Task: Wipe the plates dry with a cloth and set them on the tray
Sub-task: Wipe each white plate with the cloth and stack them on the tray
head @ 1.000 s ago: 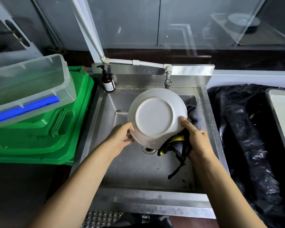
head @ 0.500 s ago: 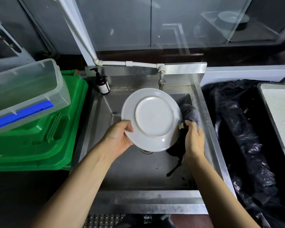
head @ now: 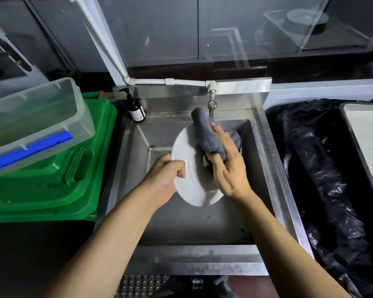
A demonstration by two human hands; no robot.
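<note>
A white plate (head: 187,168) is held tilted on edge over the steel sink (head: 181,231). My left hand (head: 166,179) grips the plate's left rim, fingers curled over it. My right hand (head: 228,164) presses a grey cloth (head: 207,134) against the plate's right side, with fingers mostly straight and the thumb over the cloth. The cloth runs up past the plate's top edge toward the tap (head: 211,104). A pale tray (head: 366,147) lies at the far right, cut off by the frame edge.
A brown soap pump bottle (head: 135,108) stands at the sink's back left corner. A green bin lid (head: 58,179) with a clear plastic box (head: 30,117) on it sits left of the sink. Black plastic sheeting (head: 314,173) covers the surface between sink and tray.
The plate has turned from facing me with its underside to standing on edge. My right hand has brought the cloth up and over onto the plate's face.
</note>
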